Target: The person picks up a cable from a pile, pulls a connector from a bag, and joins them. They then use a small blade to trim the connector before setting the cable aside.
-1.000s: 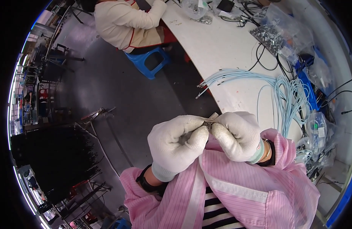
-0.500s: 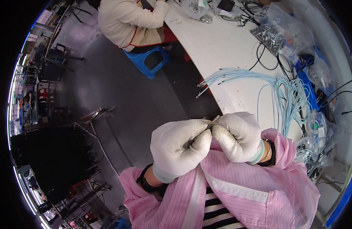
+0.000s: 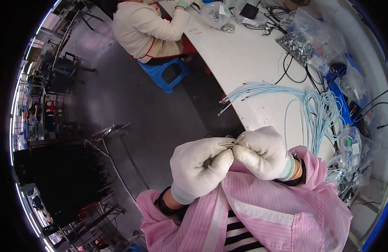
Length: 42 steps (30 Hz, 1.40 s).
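White knitted gloves with grey-stained fingertips cover both my hands, which meet in front of my chest. My left hand (image 3: 201, 167) is closed in a pinch on a thin, shiny metal piece (image 3: 226, 145). Touching it at the fingertips, my right hand (image 3: 263, 153) pinches another small, narrow metal piece (image 3: 240, 139) that tilts upward. Fingers and thumbs cover most of both pieces, so their exact kind and whether they are joined cannot be made out.
Light-blue cables (image 3: 315, 111) lie coiled on the white table (image 3: 219, 50), their connector ends at its left edge. Plastic bags (image 3: 320, 38) of small parts and black cables are along the right. A co-worker (image 3: 147, 29) sits on a blue stool (image 3: 166, 75); a black bundle (image 3: 59, 176) hangs at left.
My view has shifted slightly, so the scene sits a little lower. The metal pieces show more clearly between my fingertips. The co-worker's gloved hand has come into view over the table.
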Available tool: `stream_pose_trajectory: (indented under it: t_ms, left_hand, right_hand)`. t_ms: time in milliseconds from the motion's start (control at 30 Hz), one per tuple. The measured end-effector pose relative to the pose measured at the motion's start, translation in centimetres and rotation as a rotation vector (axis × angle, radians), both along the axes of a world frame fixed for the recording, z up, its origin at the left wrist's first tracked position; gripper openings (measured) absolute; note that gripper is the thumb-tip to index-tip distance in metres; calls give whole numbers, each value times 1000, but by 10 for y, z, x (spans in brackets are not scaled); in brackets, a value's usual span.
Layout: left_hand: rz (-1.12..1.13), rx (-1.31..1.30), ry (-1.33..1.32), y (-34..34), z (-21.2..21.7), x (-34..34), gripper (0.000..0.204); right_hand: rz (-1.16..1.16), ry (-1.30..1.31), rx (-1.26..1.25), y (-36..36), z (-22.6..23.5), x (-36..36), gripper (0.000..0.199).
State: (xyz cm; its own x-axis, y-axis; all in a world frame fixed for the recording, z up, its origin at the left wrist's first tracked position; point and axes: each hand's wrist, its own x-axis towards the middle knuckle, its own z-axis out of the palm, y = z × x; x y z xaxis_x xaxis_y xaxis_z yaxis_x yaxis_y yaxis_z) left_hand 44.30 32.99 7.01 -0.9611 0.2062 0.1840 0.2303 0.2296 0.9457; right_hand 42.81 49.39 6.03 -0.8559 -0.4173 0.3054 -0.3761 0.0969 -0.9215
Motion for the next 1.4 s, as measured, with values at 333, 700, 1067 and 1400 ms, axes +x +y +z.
stream_pose_trajectory:
  t_ms: [333,700,1067,1400]
  left_hand:
    - [-116,275,-266,0,-3,-3,16]
    - [-464,688,-864,-9,-7,-8,22]
    - [-481,731,-870,-6,-10,-10,21]
    - [-454,583,-850,-4,-3,-11,23]
  right_hand:
    - [-24,-217,-381,-2,-10,-6,8]
    - [225,-759,-647,2,-3,-12,19]
    - [43,-588,-626,3,-13,-5,23]
    - [-184,-132,-385,-10,-3,-12,22]
